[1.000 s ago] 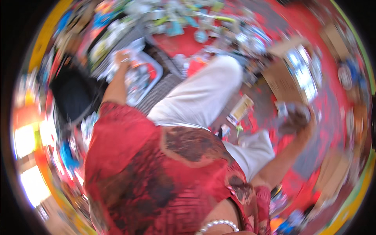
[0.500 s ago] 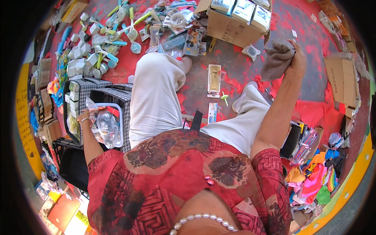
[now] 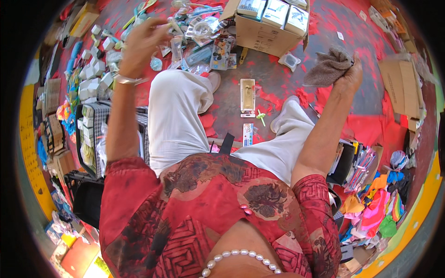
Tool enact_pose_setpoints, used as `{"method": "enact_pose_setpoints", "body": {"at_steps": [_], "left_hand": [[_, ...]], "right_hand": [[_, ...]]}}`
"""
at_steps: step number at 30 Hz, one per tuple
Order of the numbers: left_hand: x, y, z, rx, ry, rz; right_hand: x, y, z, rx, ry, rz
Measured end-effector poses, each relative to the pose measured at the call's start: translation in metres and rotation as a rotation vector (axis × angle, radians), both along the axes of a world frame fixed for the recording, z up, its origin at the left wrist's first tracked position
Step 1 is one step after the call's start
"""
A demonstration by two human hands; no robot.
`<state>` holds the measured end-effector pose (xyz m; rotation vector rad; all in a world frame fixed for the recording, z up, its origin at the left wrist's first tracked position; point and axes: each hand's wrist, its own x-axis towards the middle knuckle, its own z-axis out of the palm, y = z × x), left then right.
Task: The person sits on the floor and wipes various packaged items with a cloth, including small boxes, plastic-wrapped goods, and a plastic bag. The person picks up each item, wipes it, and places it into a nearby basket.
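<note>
My right hand point(image 3: 351, 78) is closed on a grey-brown cloth point(image 3: 329, 67), which hangs folded to the left of the fingers, above the floor at the right. My left hand point(image 3: 144, 44), a bracelet at its wrist, is raised at the upper left over a pile of packaged goods. Its fingers point right and look apart, with nothing seen in them. Beneath and beside it lie handled brushes, clear plastic packs point(image 3: 204, 30) and small white boxes point(image 3: 88, 83). Between my legs rest a long, narrow package with a gold inside point(image 3: 248, 96), a small green plastic piece point(image 3: 261, 116) and a blue-and-white packet point(image 3: 248, 134).
An open cardboard box point(image 3: 269, 37) filled with white packages stands ahead. Patterned baskets point(image 3: 95, 111) stand by my left leg, partly behind my left arm. At the right are a cardboard sheet point(image 3: 401, 88), and bright coloured cloth or plastic pieces point(image 3: 373, 208) in a heap.
My left hand has left the basket and risen forward over the pile at the upper left. The right hand still holds the cloth, whose folds have shifted. The view has shifted slightly.
</note>
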<state>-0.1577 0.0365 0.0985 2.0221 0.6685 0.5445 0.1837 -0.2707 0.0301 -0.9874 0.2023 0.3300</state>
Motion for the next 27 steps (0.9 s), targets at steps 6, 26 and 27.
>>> {"method": "enact_pose_setpoints", "body": {"at_steps": [6, 26, 27], "left_hand": [[0.140, -0.057, -0.088, -0.148, 0.256, -0.460], [0.143, -0.072, -0.138, 0.626, 0.759, -0.830], [0.140, -0.072, -0.137, 0.634, 0.750, -0.816]], "right_hand": [[0.011, -0.048, 0.010, -0.029, -0.108, -0.280], [0.135, -0.064, -0.218, -0.774, 0.327, 0.512], [0.139, -0.062, -0.254, -0.941, 0.352, 0.428]]}}
